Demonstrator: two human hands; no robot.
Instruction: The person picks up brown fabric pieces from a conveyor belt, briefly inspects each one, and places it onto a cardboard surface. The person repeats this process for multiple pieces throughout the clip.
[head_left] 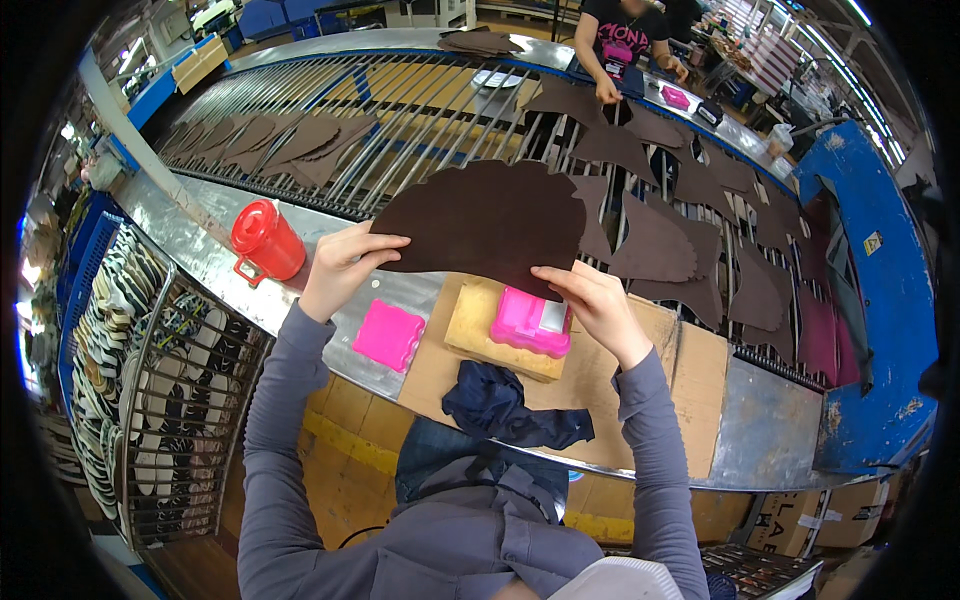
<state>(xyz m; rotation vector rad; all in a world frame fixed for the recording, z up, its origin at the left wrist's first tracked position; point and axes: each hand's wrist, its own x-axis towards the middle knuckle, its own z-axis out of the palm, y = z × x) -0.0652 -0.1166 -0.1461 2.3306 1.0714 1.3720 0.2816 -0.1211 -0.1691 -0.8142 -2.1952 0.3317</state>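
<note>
While fingers pinch (edges), brn pc clears tbl.

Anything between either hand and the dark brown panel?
Nothing visible. The left hand pinches the dark brown panel at its left end, the right hand at its lower right edge. The pink box shows below the panel's lower edge, not between.

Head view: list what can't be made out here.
All in the head view:
Back of the brown piece: faces away.
Any fingertips of the left hand or right hand behind the piece: covered by it.
Inside of the red mug: shut off by its lid.
White thing at the bottom: cut off by the lower edge.
</note>
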